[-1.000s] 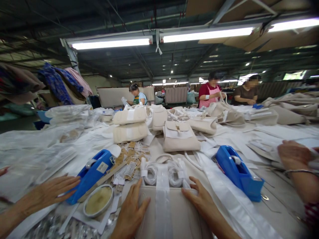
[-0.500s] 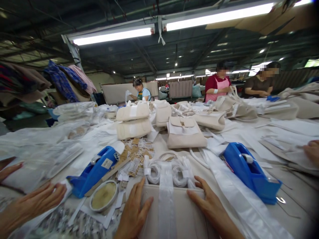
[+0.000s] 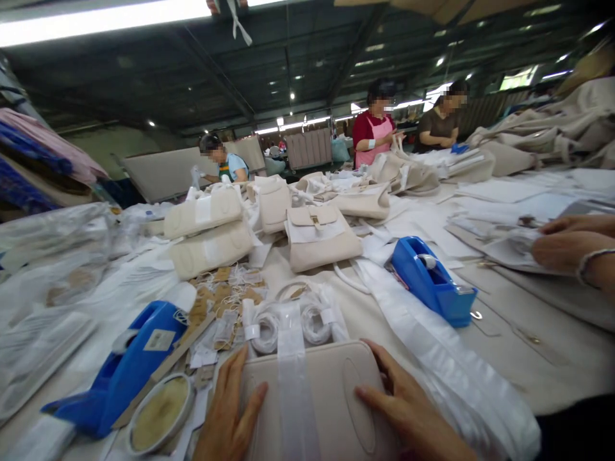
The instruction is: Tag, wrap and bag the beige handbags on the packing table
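A beige handbag (image 3: 331, 384) lies in front of me, with a strip of clear wrap running down its middle. My left hand (image 3: 233, 406) holds its left side, thumb on the face and fingers along the edge. At the opposite side, my right hand (image 3: 401, 397) grips the right edge with the thumb near an oval stitched outline. Beyond the bag's top edge sit two plastic-wrapped coils (image 3: 316, 323), with wrap around them. Left of my left hand are a round dish (image 3: 161, 413) with a yellowish pad and a blue tape dispenser (image 3: 129, 365).
Another blue tape dispenser (image 3: 435, 282) stands at the right. Brown tags with strings (image 3: 223, 294) lie beyond the dish. Several beige bags (image 3: 321, 240) are piled farther back. A co-worker's hands (image 3: 571, 243) handle material at the right edge; other people work behind.
My view has turned to the right, so things appear farther left. Both hands stay on the handbag, and more of its face shows. The hands at the left edge have gone out of view.
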Demonstrator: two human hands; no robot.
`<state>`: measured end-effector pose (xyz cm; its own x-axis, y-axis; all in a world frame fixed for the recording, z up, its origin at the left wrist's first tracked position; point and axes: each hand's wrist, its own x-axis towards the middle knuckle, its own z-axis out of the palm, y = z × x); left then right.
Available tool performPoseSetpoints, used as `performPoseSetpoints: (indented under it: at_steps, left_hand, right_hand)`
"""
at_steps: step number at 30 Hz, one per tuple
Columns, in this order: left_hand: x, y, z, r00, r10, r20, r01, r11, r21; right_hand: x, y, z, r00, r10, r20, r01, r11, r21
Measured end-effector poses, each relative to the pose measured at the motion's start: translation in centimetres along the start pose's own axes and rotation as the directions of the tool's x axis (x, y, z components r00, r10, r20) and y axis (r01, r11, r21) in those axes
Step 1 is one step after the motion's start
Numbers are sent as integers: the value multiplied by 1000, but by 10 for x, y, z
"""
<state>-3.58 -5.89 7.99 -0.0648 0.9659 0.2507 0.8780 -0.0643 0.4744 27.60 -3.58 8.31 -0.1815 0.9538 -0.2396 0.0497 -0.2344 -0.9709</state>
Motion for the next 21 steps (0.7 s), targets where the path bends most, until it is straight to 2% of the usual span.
performPoseSetpoints:
  at_steps: [5, 8, 11, 13, 15, 17, 19, 21]
  left_hand:
    - [-1, -10, 0, 998, 55, 22, -57, 993, 106]
    - [6, -4, -5, 994, 107, -27, -99, 975, 201]
    - [23, 26, -13, 967, 245, -78, -217, 940, 262]
    - [42, 57, -16, 931, 364, 22, -360, 907, 220]
    - [63, 92, -15, 841, 514, 167, -536, 833, 137]
    - [86, 124, -8, 710, 638, 299, -676, 736, 36]
    - [106, 147, 2, 584, 710, 394, -752, 656, -67]
    - [123, 160, 15, 507, 736, 449, -780, 613, -124]
  right_hand:
    - [-8, 10, -4, 999, -24, -44, 25, 999, 23]
    - [-8, 13, -8, 1000, -18, -7, 18, 992, 127]
    - [-6, 19, -12, 999, 17, 48, -29, 967, 251]
    - [-5, 24, -15, 997, 43, 66, -60, 957, 285]
    - [-3, 29, -17, 996, 63, 70, -81, 954, 289]
    - [-2, 33, -20, 993, 78, 88, -101, 951, 294]
    - [2, 34, -23, 987, 97, 125, -131, 942, 310]
    - [6, 32, -23, 985, 124, 124, -159, 926, 343]
